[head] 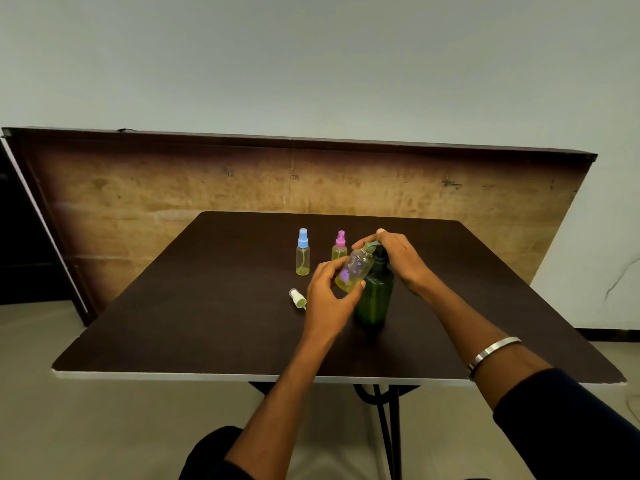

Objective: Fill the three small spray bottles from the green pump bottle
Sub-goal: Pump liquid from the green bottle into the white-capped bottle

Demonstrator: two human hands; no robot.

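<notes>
**Honestly, spill risk right at the nozzle**

Left hand [329,292] grips the uncapped spray bottle [355,271], tilted against the green pump bottle [375,296] mid-tabletop [173,323]. Right hand [394,258] is curled over the pump head, I think pressing. If the mouth slips off the spout, liquid hits the tabletop. The loose cap [297,296] lies just left.

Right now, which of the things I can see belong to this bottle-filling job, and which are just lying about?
Part of the job:
- green pump bottle, right hand on its pump
- open spray bottle, tilted, held in left hand
- its loose spray cap on the table
- blue-capped bottle
- pink-capped bottle

Just there:
- wooden board behind
- metal bangle
</notes>
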